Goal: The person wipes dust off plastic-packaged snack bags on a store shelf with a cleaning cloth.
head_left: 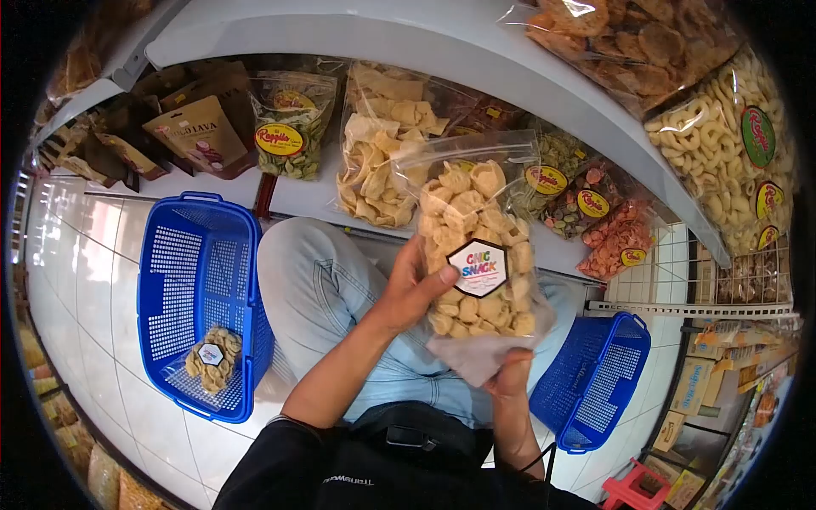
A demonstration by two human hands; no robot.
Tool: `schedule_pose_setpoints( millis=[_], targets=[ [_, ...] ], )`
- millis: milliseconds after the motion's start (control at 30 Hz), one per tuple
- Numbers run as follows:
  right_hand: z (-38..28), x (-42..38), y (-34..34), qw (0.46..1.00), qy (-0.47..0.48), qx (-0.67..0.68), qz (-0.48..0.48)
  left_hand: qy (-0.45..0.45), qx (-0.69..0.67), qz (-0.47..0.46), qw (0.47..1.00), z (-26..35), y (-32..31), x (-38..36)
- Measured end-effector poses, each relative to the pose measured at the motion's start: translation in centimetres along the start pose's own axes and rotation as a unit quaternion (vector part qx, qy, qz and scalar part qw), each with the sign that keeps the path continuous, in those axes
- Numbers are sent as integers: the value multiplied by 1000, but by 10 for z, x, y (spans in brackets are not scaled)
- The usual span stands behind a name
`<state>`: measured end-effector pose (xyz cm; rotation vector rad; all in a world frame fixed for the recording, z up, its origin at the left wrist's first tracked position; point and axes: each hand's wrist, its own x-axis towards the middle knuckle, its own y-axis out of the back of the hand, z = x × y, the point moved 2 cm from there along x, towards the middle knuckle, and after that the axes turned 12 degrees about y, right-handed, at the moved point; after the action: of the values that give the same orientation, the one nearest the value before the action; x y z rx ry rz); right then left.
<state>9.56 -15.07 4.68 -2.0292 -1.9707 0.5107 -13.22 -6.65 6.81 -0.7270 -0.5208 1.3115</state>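
Observation:
A clear bag of pale, puffy snacks (478, 229) with a white hexagonal label is held upright over my lap. My left hand (410, 287) grips its left side, the thumb lying at the edge of the label. Near the bag's bottom right corner, my right hand (512, 374) pinches the clear plastic between thumb and fingers. Just behind the held bag, a larger bag of folded pale chips (382, 140) stands on the shelf.
A blue basket (157, 280) on the left holds one small snack bag (212, 361). Another blue basket (586, 382) stands at my right. More snack bags line the shelf (225, 189), with a white upper shelf edge (408, 38) above. A red stool (633, 489) is at lower right.

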Motion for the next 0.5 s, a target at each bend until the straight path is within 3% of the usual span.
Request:
schedule_pose_setpoints(
  millis=[67,167,233,333,400,500],
  targets=[
    [-13,10,12,997,20,49,56,26,-55,6,998,7,2,-1],
    [-54,28,4,991,115,38,63,64,-98,14,993,12,-1,-5],
    [-72,41,-2,969,217,-99,59,94,-138,-1,986,12,-4,-5],
    [-91,61,-3,901,321,-290,25,115,-138,-29,983,10,-8,-4],
    [-103,72,-18,839,372,-393,-61,124,-133,-33,983,11,-12,-5],
    [-137,90,-94,681,456,-526,-226,108,-93,-32,989,14,-16,-1]
  ],
)
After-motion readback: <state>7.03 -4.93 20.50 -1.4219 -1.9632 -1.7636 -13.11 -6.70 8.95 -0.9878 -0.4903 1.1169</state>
